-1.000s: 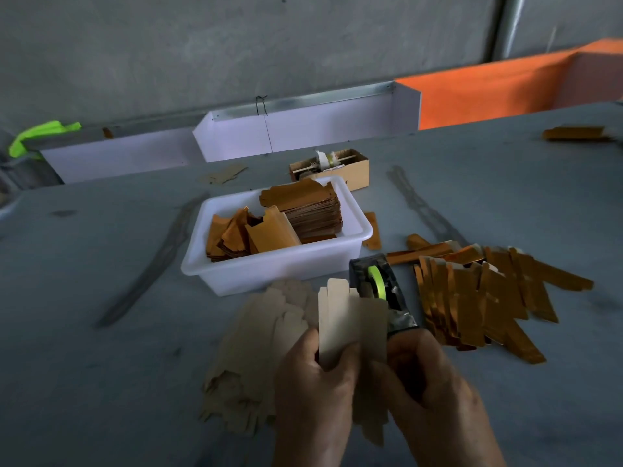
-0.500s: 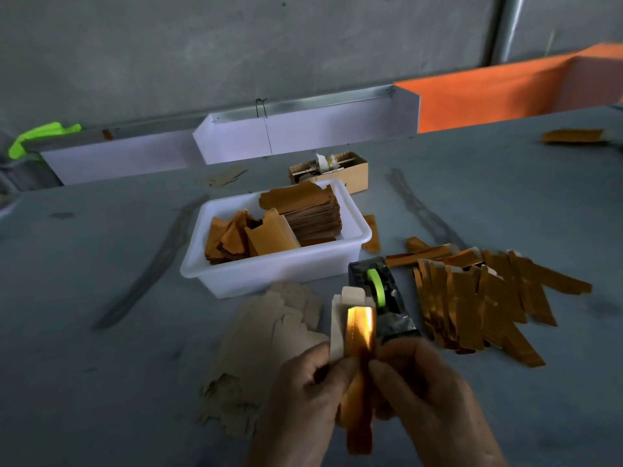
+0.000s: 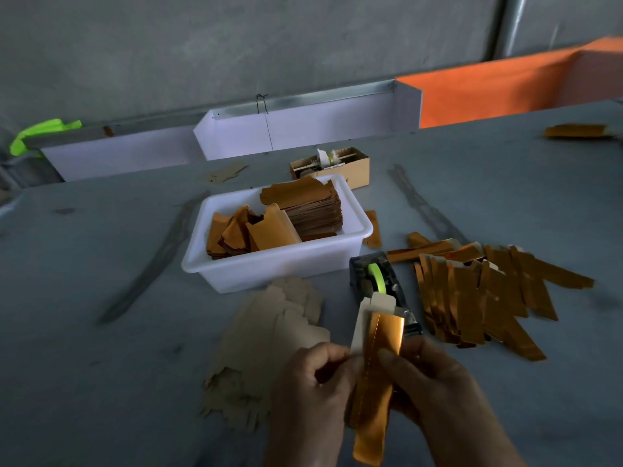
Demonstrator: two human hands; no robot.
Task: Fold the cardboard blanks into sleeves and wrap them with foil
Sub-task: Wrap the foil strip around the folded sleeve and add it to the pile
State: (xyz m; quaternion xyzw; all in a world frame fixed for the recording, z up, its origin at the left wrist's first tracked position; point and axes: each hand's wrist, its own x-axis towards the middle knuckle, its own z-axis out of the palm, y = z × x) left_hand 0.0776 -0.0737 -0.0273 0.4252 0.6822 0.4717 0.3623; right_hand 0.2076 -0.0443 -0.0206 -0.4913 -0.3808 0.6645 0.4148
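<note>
I hold one cardboard blank (image 3: 359, 326) upright over the table's near edge, its gold foil face (image 3: 384, 335) turned toward me and partly folded. My left hand (image 3: 312, 396) pinches its left edge with curled fingers. My right hand (image 3: 435, 385) grips the right side, thumb pressed on the foil. A loose pile of plain cardboard blanks (image 3: 269, 338) lies just left of my hands. Finished foil-covered sleeves (image 3: 478, 291) lie fanned out on the right.
A white plastic tub (image 3: 269, 267) holding stacked foil-faced blanks sits beyond my hands. A black tape dispenser (image 3: 377, 278) with green tape stands just behind the held piece. A small cardboard box (image 3: 350, 166) and white partitions (image 3: 303, 129) line the back.
The blank was plain side toward me a second ago; it has been turned and folded so the gold foil side shows, and it now leans further right.
</note>
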